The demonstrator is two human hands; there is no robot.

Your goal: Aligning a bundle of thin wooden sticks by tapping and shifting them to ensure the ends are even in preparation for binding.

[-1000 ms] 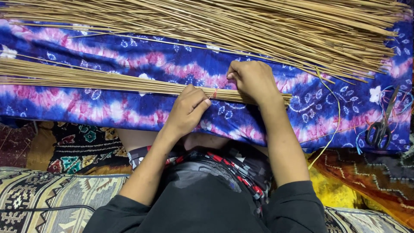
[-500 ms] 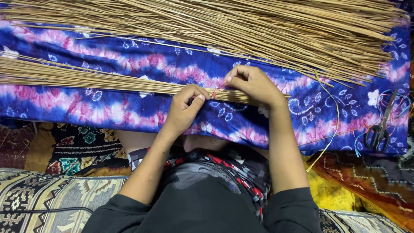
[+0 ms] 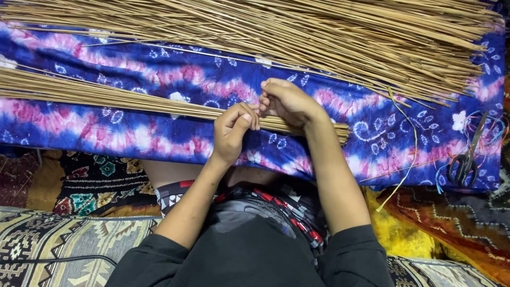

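Landmark: blue and pink cloth (image 3: 133,133) spread over the lap.
Bundle: one narrow bundle of sticks (image 3: 106,95) lies along the cloth, likely flat so it can be bound.
Left hand (image 3: 231,130): fingers curled, pinching at the bundle.
Right hand (image 3: 287,101): fingers closed on the bundle beside it.
Pile: one loose stick heap (image 3: 319,37) at the cloth's far edge.
Scissors (image 3: 467,159): one pair, at the cloth's right end.

Bare tie-dye cloth (image 3: 133,135) left of my left hand (image 3: 232,130) gives room. Thin stick bundle (image 3: 106,95) fences it above; big stick pile (image 3: 297,37) blocks the top. Scissors (image 3: 466,159) far right.
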